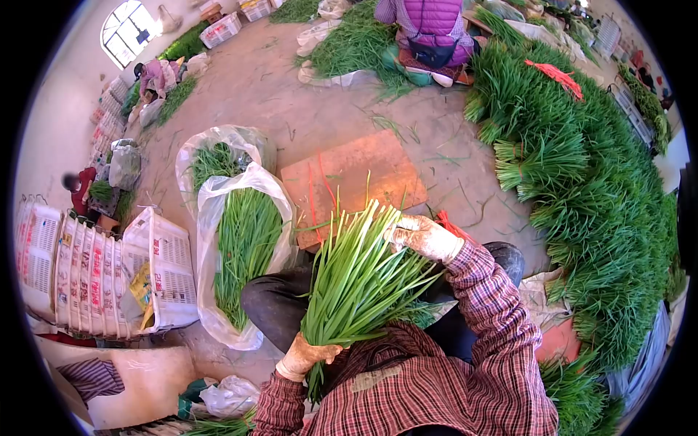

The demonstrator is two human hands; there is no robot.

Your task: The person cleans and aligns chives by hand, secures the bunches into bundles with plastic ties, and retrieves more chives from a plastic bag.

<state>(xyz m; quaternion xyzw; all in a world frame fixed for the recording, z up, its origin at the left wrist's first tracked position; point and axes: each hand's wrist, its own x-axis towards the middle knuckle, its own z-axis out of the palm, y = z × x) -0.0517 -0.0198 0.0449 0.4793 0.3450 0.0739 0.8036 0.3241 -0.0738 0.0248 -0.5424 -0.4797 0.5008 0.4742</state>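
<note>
A large bunch of green garlic chives point(363, 276) lies slanted above my lap, its pale stem ends pointing away from me. My left hand point(309, 356), in a light stained glove, is closed round the leafy lower part. At the pale ends, my gloved right hand point(427, 237) has its fingers pinched together on some stalks; the fingertips are partly hidden. Just beyond the bunch lies a wooden board point(356, 174) with red ties point(314, 196) on it. More red ties point(454, 227) sit beside my right wrist.
Clear plastic bags point(207, 261) of chives stand at my left, near stacked white crates point(91, 269). Tied chive bundles point(582, 167) form a long heap on the right. A person in a purple vest point(434, 29) sits ahead; other people work at far left.
</note>
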